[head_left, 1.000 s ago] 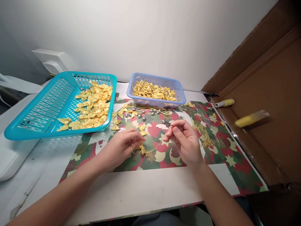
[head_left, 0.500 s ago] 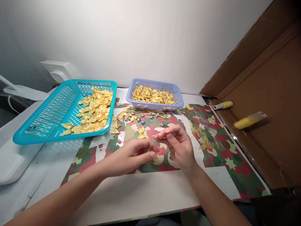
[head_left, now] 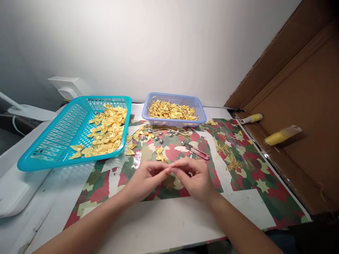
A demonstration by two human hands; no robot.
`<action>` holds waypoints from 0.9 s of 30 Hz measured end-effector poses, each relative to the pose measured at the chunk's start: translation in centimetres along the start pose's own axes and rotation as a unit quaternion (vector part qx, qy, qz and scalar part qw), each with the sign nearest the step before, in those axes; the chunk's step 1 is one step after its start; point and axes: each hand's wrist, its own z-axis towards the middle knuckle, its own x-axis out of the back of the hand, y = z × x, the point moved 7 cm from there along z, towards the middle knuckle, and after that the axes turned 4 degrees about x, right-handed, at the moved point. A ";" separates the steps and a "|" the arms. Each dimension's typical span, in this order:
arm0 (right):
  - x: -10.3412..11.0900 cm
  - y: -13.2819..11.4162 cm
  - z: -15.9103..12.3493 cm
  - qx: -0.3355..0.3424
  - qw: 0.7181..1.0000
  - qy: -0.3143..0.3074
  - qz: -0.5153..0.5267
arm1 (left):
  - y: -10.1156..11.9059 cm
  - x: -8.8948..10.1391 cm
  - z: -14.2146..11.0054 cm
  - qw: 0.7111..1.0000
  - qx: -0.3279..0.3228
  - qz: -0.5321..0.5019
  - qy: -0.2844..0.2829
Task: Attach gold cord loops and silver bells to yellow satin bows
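Note:
My left hand and my right hand meet fingertip to fingertip above the patterned sheet, both pinched closed. Whatever lies between the fingertips is too small to make out. Just beyond them rests a yellow ribbon bow. Small thread snips with pink handles lie past my right hand. Several silver jingle bells are scattered farther back, beside a bundle of gold cords.
A turquoise basket of yellow bows stands at left, a lilac basket with corded bows at the back. Gold clippings lie on the right. A cardboard wall with two yellow-banded tubes borders that side.
My hands have come together at the fingertips, both now pinching. The right hand has moved left and down, uncovering the thread snips. The view has shifted slightly.

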 end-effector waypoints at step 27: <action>0.0 1.1 0.4 -0.009 0.987 -0.026 -0.159 | 0.7 1.9 -0.1 0.989 -0.055 0.052 0.127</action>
